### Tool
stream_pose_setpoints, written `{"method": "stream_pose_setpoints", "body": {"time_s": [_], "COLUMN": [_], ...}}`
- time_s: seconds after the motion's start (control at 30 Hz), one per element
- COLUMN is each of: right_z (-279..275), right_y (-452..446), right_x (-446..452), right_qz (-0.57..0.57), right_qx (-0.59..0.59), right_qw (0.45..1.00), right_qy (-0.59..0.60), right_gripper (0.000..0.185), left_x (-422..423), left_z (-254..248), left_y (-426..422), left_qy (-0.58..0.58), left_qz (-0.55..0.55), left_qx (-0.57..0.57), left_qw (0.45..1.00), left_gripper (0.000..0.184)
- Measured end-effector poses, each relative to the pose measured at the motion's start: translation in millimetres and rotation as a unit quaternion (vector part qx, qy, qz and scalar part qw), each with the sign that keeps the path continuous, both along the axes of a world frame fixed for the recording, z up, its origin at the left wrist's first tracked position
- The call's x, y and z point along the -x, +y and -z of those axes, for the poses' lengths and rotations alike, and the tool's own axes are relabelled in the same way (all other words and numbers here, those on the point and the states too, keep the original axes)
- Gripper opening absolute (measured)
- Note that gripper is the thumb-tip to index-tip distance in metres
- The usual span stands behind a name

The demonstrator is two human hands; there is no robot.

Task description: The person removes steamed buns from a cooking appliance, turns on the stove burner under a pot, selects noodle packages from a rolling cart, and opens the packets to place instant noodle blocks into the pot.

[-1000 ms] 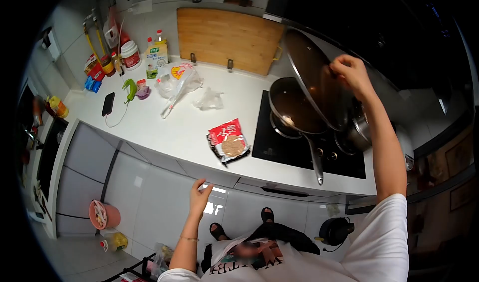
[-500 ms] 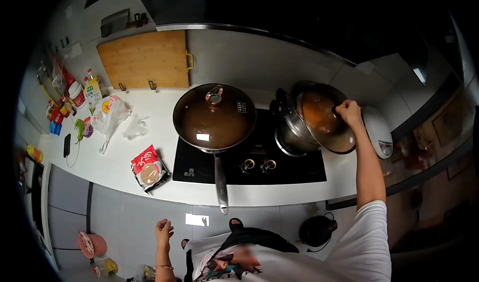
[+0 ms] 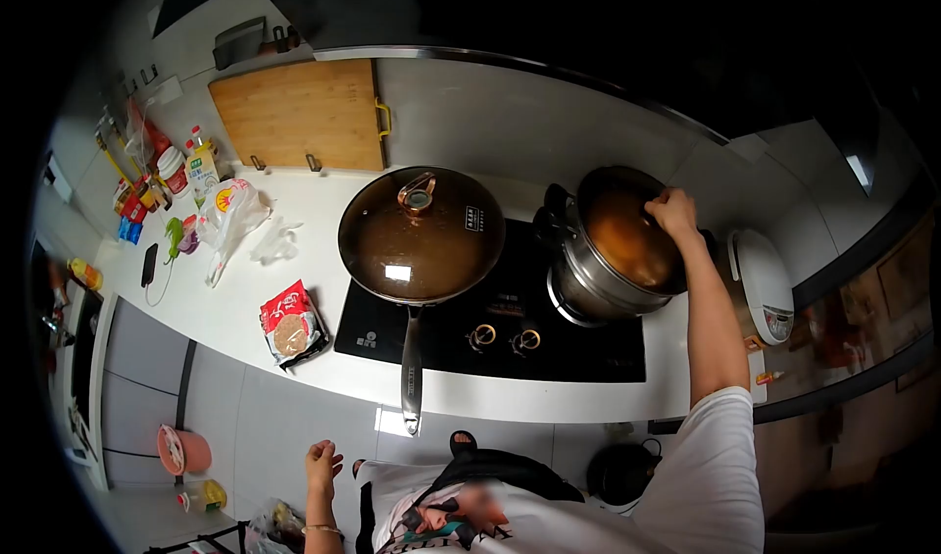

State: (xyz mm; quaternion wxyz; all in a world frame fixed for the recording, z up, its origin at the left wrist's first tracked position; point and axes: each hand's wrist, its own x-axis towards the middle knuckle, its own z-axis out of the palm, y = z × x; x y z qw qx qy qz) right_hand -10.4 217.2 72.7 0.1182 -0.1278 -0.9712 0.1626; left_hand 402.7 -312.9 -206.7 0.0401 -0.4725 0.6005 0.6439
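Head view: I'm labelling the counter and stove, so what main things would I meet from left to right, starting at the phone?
Phone, green pepper, white plastic bag, red packet, lidded pan, steel pot with the right hand at its lid, white appliance.

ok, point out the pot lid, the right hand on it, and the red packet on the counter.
Pot lid (image 3: 624, 235): head view, on its brown surface.
Right hand (image 3: 672, 212): head view, on the back of the hand.
Red packet (image 3: 291, 325): head view, mid-front.
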Motion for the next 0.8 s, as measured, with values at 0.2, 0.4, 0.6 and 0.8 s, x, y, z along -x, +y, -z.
{"method": "stream_pose_setpoints", "body": {"time_s": [0.2, 0.4, 0.6, 0.8], "right_z": [9, 11, 10, -21], "right_y": [9, 11, 12, -26], "right_x": [4, 1, -6, -36], "right_qz": [-0.023, -0.029, -0.073, -0.06], "right_qx": [0.014, 0.041, 0.003, -0.117], "right_qw": [1.0, 0.999, 0.997, 0.988], "right_qy": [0.001, 0.019, 0.033, 0.079], "right_gripper": [0.033, 0.032, 0.037, 0.058], "left_x": [-6, 3, 11, 0], "left_z": [13, 10, 4, 23], "left_y": [1, 6, 1, -21], "left_qy": [0.002, -0.017, -0.014, -0.036], "left_qz": [0.005, 0.028, 0.036, 0.052], "left_qx": [-0.005, -0.007, 0.006, 0.008], "left_qw": [1.0, 0.999, 0.999, 0.998], "left_gripper": [0.025, 0.023, 0.026, 0.03]}}
